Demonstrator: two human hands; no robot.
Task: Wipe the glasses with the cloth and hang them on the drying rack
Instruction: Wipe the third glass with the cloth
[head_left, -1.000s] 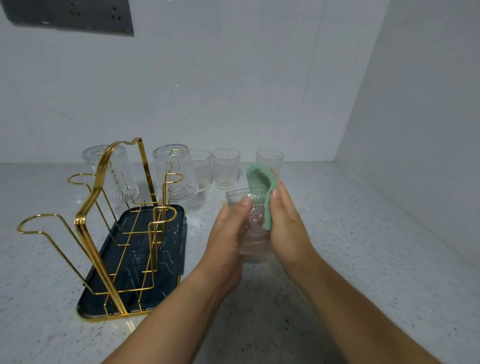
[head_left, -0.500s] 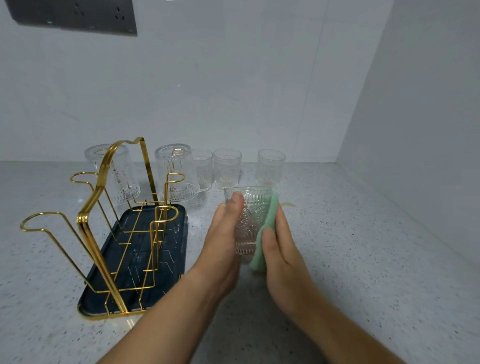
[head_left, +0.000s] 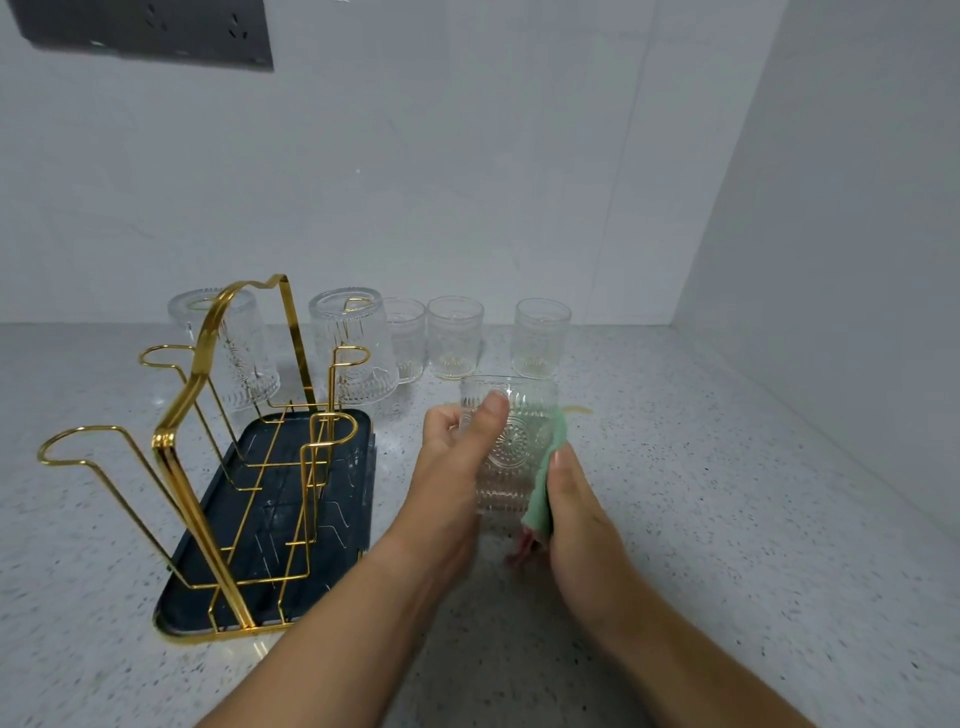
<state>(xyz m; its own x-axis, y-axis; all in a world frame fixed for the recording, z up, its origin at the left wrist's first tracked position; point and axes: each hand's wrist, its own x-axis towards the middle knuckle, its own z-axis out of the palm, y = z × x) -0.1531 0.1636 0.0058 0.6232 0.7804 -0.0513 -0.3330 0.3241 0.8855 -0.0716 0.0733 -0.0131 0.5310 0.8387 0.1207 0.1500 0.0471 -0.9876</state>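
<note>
My left hand (head_left: 457, 467) grips a patterned clear glass (head_left: 511, 441), upright, above the counter at centre. My right hand (head_left: 579, 514) holds a green cloth (head_left: 545, 483) against the glass's right side. The gold wire drying rack (head_left: 208, 415) on its dark tray (head_left: 332, 525) stands to the left. Two glasses hang upside down on its far prongs, one at the left (head_left: 234, 348) and one at the right (head_left: 356, 348). Three more glasses stand upright at the back wall: (head_left: 408, 338), (head_left: 454, 335), (head_left: 540, 335).
The speckled counter (head_left: 727, 519) ends at a white back wall and a side wall on the right. A dark socket plate (head_left: 150, 28) is on the wall at top left. The rack's near prongs (head_left: 83, 447) hold nothing.
The cloth has come down from the glass's rim to its right side and lower edge. The glass now stands upright in my left hand, and my right hand sits lower.
</note>
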